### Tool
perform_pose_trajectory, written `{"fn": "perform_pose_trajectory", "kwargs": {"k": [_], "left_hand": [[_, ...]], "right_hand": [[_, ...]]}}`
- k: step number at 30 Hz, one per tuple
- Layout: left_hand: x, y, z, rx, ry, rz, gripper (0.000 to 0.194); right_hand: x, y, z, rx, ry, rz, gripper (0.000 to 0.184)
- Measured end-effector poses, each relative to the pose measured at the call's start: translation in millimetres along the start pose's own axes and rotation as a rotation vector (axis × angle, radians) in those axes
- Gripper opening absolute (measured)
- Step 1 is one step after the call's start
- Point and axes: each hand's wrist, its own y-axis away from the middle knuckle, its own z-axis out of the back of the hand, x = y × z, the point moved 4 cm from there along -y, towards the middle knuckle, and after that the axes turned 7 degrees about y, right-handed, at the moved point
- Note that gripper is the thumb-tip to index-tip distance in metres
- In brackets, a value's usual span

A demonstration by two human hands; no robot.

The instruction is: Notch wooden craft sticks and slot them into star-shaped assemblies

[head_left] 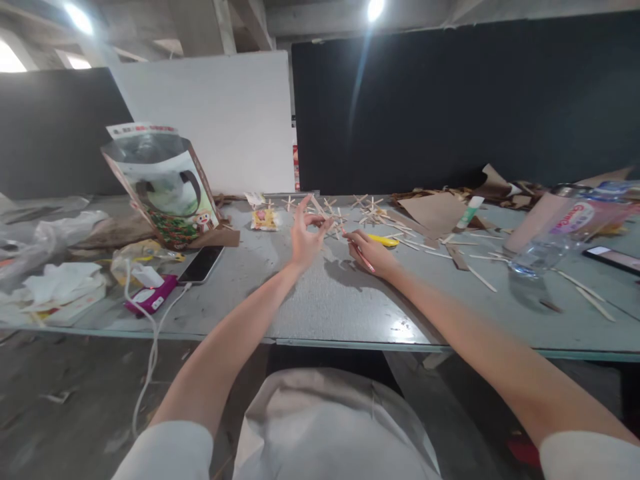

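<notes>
My left hand [306, 239] is raised over the middle of the table, thumb and forefinger pinched on a small wooden-stick star [338, 217]; the fingers hide part of it. Close by on the right, my right hand [373, 253] is closed around a slim red pencil [366, 260], its tip pointing at the star. Just behind the right hand lies a yellow tool [384, 240], perhaps a cutter. More crossed-stick stars [367, 208] stand farther back, beside loose thin wooden sticks [407, 241].
On the left are a printed box [165, 193], a phone [202, 265], a purple power strip [151, 295] with white cables, and crumpled wrappers. A snack packet [265, 220] sits behind my left hand. Cardboard scraps [431, 213], a glue stick [470, 213], a plastic bottle [543, 250] and another phone [617, 259] are right.
</notes>
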Motion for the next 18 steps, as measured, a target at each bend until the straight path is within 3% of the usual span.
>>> {"fn": "perform_pose_trajectory", "kwargs": {"k": [18], "left_hand": [[-3.5,3.5,-5.2,0.075,-0.024,0.026,0.079]], "right_hand": [[-3.0,-0.2,2.2,0.041,0.052,-0.006,0.037]]}}
